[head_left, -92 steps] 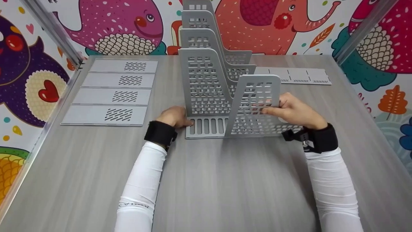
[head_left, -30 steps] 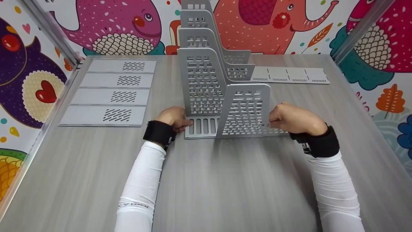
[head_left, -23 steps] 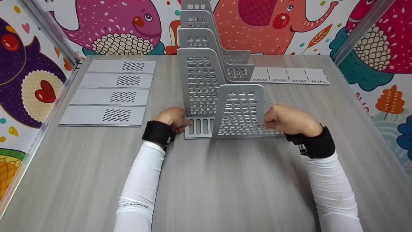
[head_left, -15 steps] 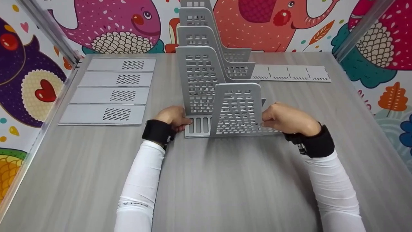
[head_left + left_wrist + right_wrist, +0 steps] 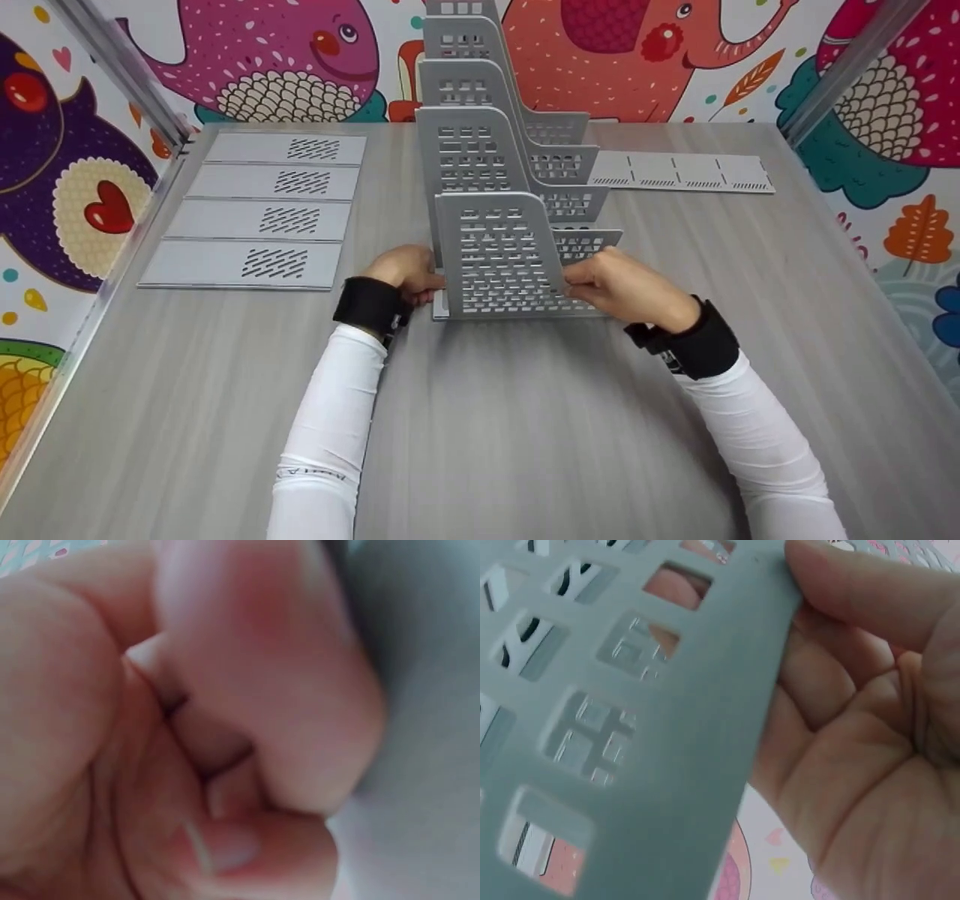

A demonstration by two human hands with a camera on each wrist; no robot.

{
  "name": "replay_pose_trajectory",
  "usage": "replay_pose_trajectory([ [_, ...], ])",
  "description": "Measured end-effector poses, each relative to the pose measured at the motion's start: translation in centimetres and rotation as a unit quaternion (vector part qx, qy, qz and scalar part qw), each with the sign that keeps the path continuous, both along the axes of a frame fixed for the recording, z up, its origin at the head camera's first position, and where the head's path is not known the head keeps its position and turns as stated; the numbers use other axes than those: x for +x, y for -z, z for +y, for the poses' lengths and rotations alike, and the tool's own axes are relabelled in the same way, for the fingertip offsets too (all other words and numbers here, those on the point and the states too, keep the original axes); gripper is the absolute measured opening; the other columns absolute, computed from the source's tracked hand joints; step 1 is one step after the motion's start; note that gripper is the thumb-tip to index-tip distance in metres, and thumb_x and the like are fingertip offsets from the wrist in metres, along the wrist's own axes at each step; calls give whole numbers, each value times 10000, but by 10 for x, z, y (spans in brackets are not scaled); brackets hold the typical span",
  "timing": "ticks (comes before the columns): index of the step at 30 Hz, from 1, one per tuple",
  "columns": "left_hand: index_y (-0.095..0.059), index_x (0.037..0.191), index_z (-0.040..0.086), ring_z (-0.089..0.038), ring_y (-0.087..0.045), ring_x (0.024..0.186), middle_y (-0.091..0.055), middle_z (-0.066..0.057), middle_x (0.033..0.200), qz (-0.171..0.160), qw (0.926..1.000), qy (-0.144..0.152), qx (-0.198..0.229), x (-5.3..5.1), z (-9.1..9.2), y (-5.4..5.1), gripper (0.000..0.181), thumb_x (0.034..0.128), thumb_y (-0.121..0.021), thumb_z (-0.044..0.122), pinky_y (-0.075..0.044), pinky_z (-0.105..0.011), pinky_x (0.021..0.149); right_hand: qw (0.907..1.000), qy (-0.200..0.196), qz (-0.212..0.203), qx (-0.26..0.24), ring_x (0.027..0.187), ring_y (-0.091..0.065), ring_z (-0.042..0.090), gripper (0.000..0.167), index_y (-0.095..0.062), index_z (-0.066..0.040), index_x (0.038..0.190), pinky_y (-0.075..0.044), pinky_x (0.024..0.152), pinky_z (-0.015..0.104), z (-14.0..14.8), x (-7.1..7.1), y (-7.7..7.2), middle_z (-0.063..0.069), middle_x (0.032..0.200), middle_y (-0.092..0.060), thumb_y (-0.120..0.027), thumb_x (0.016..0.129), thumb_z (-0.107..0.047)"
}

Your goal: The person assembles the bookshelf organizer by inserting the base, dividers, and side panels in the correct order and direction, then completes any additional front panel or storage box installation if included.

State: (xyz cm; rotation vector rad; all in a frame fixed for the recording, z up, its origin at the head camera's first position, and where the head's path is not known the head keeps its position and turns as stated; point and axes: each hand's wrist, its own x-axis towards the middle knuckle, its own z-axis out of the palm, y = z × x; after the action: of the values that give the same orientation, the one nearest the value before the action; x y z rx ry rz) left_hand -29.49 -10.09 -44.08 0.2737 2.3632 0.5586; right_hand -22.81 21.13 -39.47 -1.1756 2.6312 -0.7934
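Right hand [image 5: 634, 289] farther left, thumb [image 5: 870, 585] on panel [image 5: 499, 259]

We see a mid-grey front panel [image 5: 495, 255] pierced by rows of rectangular slots, and the same grey and grid pattern on the upright panels [image 5: 469, 135] behind it. We find paler grey on the flat panels [image 5: 225, 217], each bearing a patch of slanted dark dashes, and near-white on the long strip [image 5: 694, 171], marked with short dark lines and fine hatching. We note a grey table [image 5: 525, 427] with soft streaks, white sleeves [image 5: 326, 427] and black wristbands [image 5: 367, 304]. On the white wall [image 5: 154, 30] we see a magenta creature [image 5: 277, 45] with cream scales, a coral elephant [image 5: 600, 82], and a purple creature [image 5: 30, 150] with a red heart [image 5: 109, 206]
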Motion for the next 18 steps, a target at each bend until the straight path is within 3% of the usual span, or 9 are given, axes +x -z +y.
replay_pose_trajectory([
  [3, -597, 543, 142, -20, -500, 388, -544, 87, 450, -62, 10000, -7, 26, -1, 0, -1, 414, 946, -515, 94, -426, -150, 437, 9999, -10, -32, -128, 636, -528, 71, 87, -686, -18, 825, -505, 601, 242, -5, 1, 3, 66, 793, -723, -675, 895, 34],
  [6, -591, 551, 131, -16, -497, 398, -543, 83, 459, -411, 9986, -295, 125, -1, 0, 0, 417, 936, -498, 1, -426, -135, 442, 9996, -23, -72, -274, 677, -577, 89, 67, -712, -21, 871, -542, 638, 257, -10, 1, 6, 85, 914, -772, -676, 900, 27],
  [11, -561, 583, 108, -11, -489, 413, -529, 66, 472, -907, 9921, -761, 417, -1, 1, 0, 414, 938, -482, -89, -419, -122, 444, 9991, -50, 10, -420, 654, -540, 93, 119, -667, -7, 805, -515, 615, 259, -15, 1, 11, 91, 852, -750, -651, 917, 31],
  [15, -533, 598, 100, -11, -494, 389, -522, 57, 453, -874, 9898, -808, 780, 1, 1, 1, 396, 923, -452, -112, -424, -130, 422, 9988, -57, 82, -485, 676, -553, 95, 117, -675, -11, 817, -526, 632, 276, -17, 1, 13, 86, 878, -757, -646, 924, 24],
  [18, -535, 576, 108, -13, -499, 386, -522, 62, 442, -778, 9916, -771, 693, 0, 1, 1, 408, 906, -451, -117, -430, -131, 422, 9987, -51, 70, -507, 656, -530, 83, 118, -676, -12, 817, -499, 610, 254, -17, 1, 13, 82, 856, -748, -647, 928, 18],
])
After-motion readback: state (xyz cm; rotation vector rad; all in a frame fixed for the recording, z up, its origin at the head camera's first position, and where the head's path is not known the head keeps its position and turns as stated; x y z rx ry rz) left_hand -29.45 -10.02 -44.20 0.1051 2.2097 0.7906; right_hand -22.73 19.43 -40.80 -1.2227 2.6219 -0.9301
